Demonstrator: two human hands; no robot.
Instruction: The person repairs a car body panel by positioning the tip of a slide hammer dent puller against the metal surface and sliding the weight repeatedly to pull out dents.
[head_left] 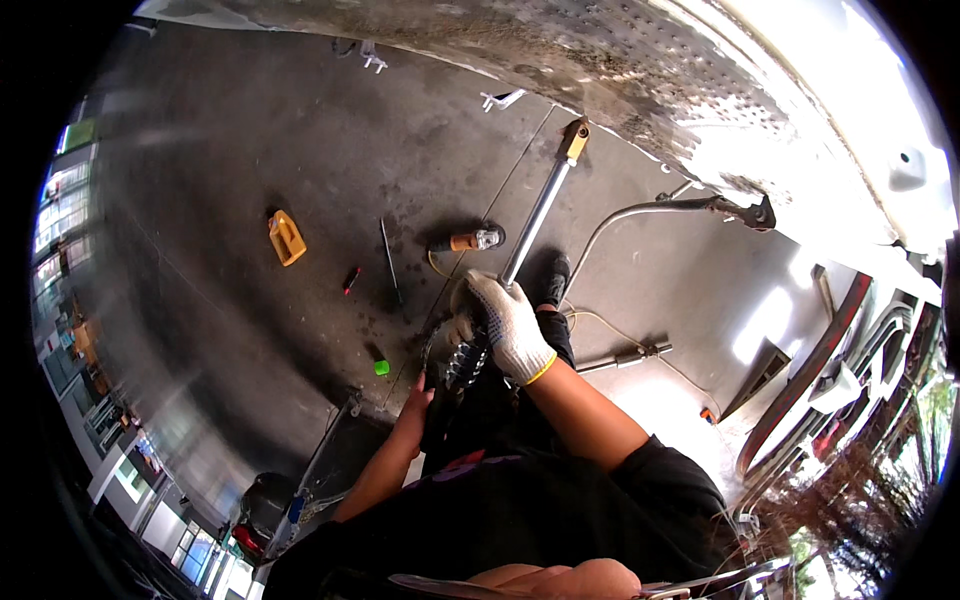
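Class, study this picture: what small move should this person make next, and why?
Perhaps steady the rod with the right hand and check its yellow end: the hand grips the rod, and that end shows at the edge of the panel, but contact can't be told.

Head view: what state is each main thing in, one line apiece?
Right hand: gloved, closed on the silver rod
Silver rod: gripped, slanting
Left hand: partly hidden, grip unclear
Orange power tool: lying on the floor
Yellow jug: on the floor
Thin rod: lying flat
Green piece: on the floor
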